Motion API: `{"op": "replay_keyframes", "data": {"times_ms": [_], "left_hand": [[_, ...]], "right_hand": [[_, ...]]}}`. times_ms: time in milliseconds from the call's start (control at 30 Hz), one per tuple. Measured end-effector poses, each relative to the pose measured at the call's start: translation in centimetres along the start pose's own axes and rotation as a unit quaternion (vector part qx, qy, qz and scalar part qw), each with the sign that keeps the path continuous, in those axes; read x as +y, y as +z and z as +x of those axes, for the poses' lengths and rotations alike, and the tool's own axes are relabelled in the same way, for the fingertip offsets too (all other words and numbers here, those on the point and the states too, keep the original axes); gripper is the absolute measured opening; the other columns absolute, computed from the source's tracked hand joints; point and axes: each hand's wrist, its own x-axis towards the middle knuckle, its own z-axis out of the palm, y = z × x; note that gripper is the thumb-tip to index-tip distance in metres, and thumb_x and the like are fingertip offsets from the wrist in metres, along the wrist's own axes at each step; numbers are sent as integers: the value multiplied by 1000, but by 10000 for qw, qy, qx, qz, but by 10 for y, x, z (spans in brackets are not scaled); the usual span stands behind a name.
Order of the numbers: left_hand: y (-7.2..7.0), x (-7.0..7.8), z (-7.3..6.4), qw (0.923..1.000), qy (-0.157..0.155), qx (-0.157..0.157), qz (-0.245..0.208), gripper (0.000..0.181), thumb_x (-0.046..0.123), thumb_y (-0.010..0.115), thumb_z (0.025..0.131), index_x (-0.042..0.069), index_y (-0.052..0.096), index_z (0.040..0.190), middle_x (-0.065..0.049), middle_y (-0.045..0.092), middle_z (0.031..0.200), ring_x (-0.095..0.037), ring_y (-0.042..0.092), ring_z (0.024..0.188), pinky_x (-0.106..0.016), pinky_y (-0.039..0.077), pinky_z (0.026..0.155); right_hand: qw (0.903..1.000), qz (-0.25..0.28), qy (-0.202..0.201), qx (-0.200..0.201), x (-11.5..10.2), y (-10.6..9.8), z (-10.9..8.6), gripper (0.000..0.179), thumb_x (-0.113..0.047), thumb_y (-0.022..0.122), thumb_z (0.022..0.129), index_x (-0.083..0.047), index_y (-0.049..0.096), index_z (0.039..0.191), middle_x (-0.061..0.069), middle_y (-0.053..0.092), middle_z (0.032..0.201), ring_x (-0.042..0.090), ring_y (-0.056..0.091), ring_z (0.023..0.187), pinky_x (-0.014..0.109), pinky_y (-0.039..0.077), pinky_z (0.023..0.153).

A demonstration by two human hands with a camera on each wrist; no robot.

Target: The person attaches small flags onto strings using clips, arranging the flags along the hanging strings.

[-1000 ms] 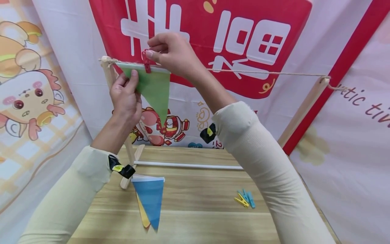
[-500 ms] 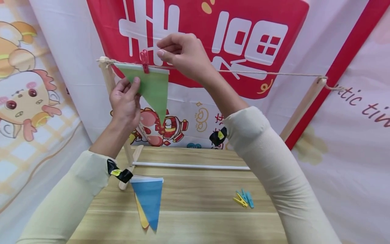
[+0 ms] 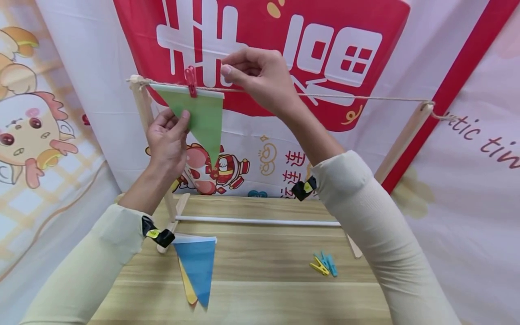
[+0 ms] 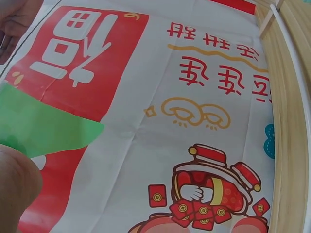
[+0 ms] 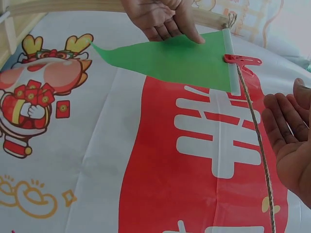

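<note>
A green triangular pennant [image 3: 205, 119] hangs point down from a thin rope [image 3: 337, 95], near its left end. One red clothespin [image 3: 191, 82] clips the pennant's white top band to the rope. My left hand [image 3: 167, 140] pinches the pennant's left edge, thumb in front and fingers behind. In the right wrist view that same thumb lies on the green cloth. To the right of the clothespin, my right hand [image 3: 264, 79] is raised in front of the rope, fingers loosely bent, holding nothing. The left wrist view catches the pennant's tip [image 4: 82, 133].
Wooden posts [image 3: 142, 106] carry the rope, with a white rod [image 3: 256, 220] between their feet. A blue pennant [image 3: 197, 266] lies over a yellow one [image 3: 187, 286] on the wooden table [image 3: 260, 293]. Yellow [image 3: 320, 266] and blue clothespins [image 3: 332, 265] lie at right. Printed cloth hangs behind.
My right hand has let go of the red clothespin and drawn back to the right. My left hand has slid down the pennant's edge. The clothespin stays on the rope.
</note>
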Motion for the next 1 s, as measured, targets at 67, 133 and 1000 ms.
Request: {"op": "replay_keyframes", "data": {"times_ms": [67, 133, 1000], "left_hand": [[-1, 0, -1, 10000, 1, -21, -26, 31, 6, 83, 101, 1, 73, 130, -10, 79, 125, -22, 76, 120, -30, 62, 114], [-1, -1, -1, 10000, 17, -38, 18, 30, 6, 83, 101, 1, 73, 129, -10, 79, 124, -21, 76, 119, -29, 62, 113], [-7, -1, -6, 9995, 20, -63, 303, 29, 5, 82, 101, 1, 73, 128, -10, 78, 122, -21, 75, 116, -27, 64, 109]], "right_hand": [[10000, 54, 3, -53, -1, -1, -3, 27, -19, 80, 107, -3, 82, 129, 12, 85, 119, 17, 82, 105, 27, 66, 100], [9999, 49, 17, -131, -3, -1, -6, 27, -18, 80, 107, -3, 82, 129, 12, 85, 119, 18, 82, 104, 27, 66, 99], [9953, -518, 595, -570, 21, -15, -60, 29, -29, 80, 107, -12, 83, 130, 4, 86, 116, 15, 80, 98, 27, 66, 88]]}}
